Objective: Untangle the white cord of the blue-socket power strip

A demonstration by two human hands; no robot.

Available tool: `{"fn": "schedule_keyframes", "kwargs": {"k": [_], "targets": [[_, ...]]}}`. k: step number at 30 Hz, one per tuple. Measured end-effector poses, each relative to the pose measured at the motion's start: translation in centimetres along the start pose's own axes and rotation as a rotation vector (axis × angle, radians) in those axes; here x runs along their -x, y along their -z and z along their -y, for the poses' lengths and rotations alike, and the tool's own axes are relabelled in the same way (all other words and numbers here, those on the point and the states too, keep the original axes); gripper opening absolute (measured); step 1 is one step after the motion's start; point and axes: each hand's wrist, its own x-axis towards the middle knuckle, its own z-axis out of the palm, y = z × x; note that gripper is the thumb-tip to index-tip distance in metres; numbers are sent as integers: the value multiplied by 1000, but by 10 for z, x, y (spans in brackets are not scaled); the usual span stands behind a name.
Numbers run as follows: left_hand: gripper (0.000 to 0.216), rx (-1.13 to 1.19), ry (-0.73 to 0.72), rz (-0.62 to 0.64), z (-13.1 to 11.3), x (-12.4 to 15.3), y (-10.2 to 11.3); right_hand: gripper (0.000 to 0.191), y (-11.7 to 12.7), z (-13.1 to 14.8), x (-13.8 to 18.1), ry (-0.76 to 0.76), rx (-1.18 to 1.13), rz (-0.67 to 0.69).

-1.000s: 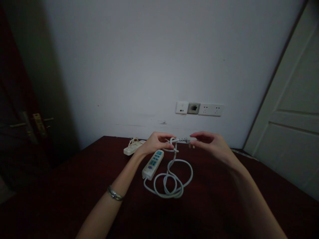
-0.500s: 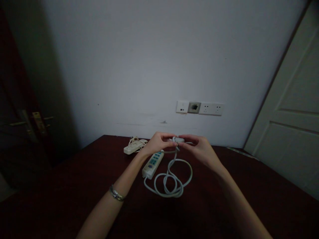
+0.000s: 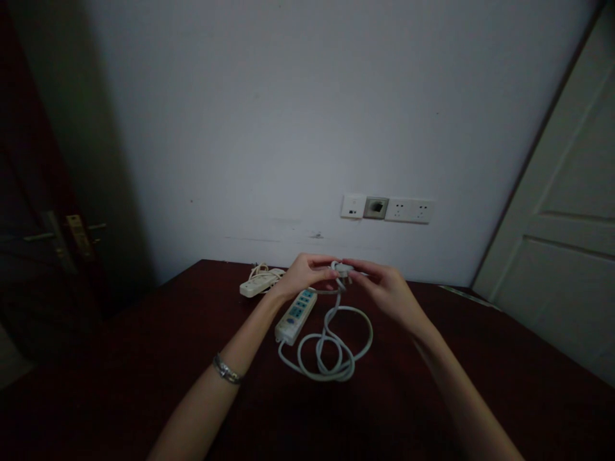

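A white plug (image 3: 345,271) on a grey-white power cord (image 3: 329,324) is held up between my two hands. My left hand (image 3: 307,276) pinches the cord close to the plug, thumb and fingers closed. With thumb and index finger, my right hand (image 3: 384,283) grips the plug from the other side. The cord hangs below them, twisted over itself, and lies in loose loops on the table. It runs to a white power strip (image 3: 296,316) with blue-green sockets, which lies left of the loops, partly behind my left wrist.
A second, cream power strip (image 3: 257,283) with its cord bundled on it lies farther back on the dark red table (image 3: 394,384). Wall sockets (image 3: 409,210) sit above the table's back edge. A dark door (image 3: 33,211) stands left, a pale door (image 3: 571,211) right.
The plug has turned in my fingers, so its underside and pins show more now. Both hands stay at nearly the same place; the strips and cord loops lie as before.
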Motion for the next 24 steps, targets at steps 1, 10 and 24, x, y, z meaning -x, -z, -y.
{"fn": "schedule_keyframes", "kwargs": {"k": [1,10,24], "targets": [[47,-3,-9,16,0,0,1,30,0,0,0,-19,-45,-11],[49,-83,-127,168,-7,4,6,30,2,5,2,-98,-134,-79],[59,-195,-1,72,1,2,7,25,4,-3,2,-65,-56,-17]]}}
